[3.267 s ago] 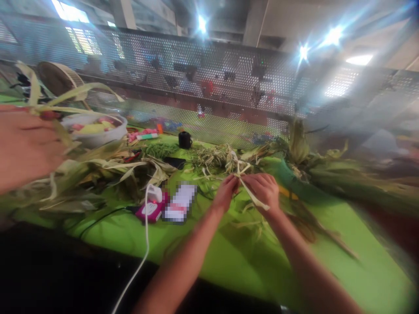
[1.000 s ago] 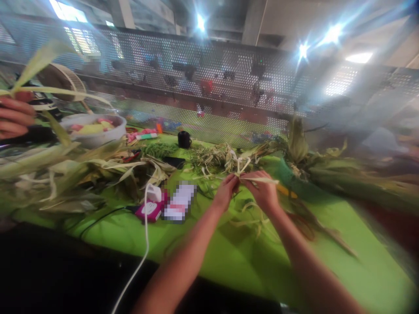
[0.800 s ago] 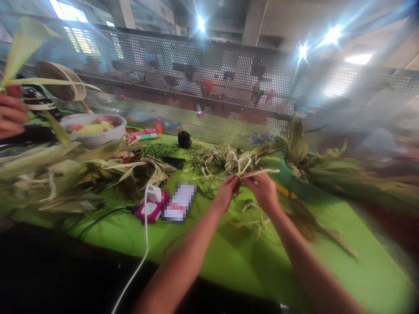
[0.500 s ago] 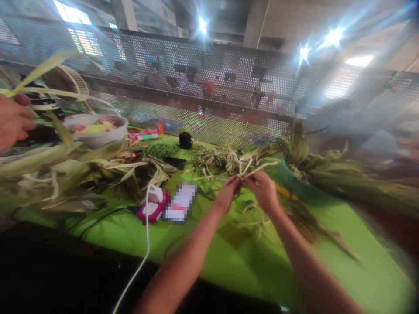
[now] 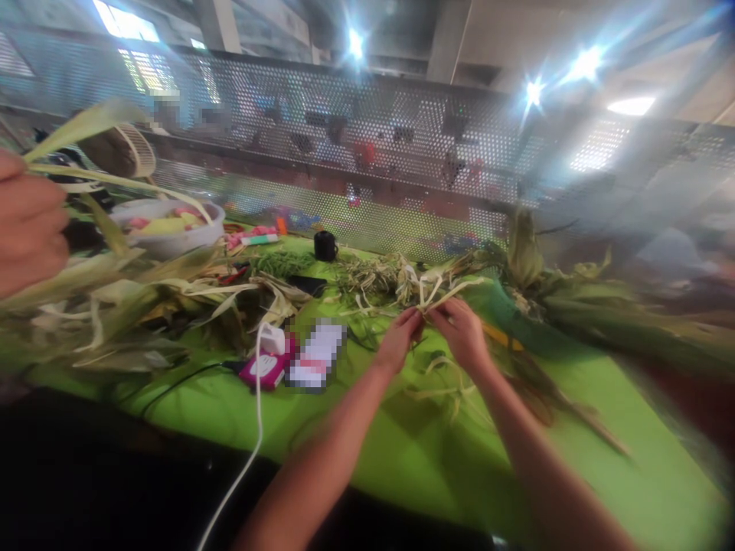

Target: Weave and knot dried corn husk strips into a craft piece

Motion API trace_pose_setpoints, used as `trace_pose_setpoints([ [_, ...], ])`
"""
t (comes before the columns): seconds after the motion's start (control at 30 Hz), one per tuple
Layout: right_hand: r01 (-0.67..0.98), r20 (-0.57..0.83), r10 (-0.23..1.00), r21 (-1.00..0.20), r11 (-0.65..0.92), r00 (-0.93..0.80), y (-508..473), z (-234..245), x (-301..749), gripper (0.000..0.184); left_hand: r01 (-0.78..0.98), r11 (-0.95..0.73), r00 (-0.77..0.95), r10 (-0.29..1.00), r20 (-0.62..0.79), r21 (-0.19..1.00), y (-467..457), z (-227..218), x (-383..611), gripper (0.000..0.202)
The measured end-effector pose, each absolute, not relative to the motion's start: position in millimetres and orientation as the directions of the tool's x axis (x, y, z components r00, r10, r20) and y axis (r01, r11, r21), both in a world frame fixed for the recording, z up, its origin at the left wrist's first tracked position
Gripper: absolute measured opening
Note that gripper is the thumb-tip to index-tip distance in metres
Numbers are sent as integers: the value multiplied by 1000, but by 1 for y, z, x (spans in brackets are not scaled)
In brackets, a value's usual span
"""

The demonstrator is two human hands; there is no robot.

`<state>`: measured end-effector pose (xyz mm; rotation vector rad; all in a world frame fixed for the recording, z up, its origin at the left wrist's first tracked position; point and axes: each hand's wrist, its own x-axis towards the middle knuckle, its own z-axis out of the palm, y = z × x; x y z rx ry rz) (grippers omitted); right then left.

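Head view: pinching pale, flat husk strips (image 5: 456, 294) with the left hand (image 5: 402, 335) and right hand (image 5: 464, 337), both nearly closed, above the middle of the green table (image 5: 648, 436). With room from there toward 4 o'clock over smooth surface, but bounded at 7 by the near edge. Bordered between 9 and 10 by a round whitish bowl (image 5: 184, 243) holding pink and yellow pieces (image 5: 172, 223), at 9 by crumpled, papery husks (image 5: 155, 298), at 10 by a shredded, fibrous tangle (image 5: 372, 274). Flanked, farthest out near 9, by another person's hand (image 5: 31, 226) gripping a leaf (image 5: 86, 127).
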<state>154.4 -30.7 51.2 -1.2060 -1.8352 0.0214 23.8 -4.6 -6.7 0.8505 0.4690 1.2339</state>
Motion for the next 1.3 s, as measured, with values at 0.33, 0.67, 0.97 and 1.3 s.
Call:
trace_pose_setpoints([
  [0.33,711,647,755,-484,510,-101,-30,51,154,19,-655,106,303,944,131,748,-6,-1,24,31],
  [0.67,709,649,753,-480,517,-109,-30,52,155,18,-618,86,305,942,138,782,-7,-2,24,34],
  [0.97,704,648,754,-485,519,-109,-31,54,153,19,-595,68,307,940,149,801,-7,0,24,35],
  [1.3,733,671,732,-437,522,-121,-34,57,153,16,-594,16,291,937,195,805,-2,-9,26,29],
])
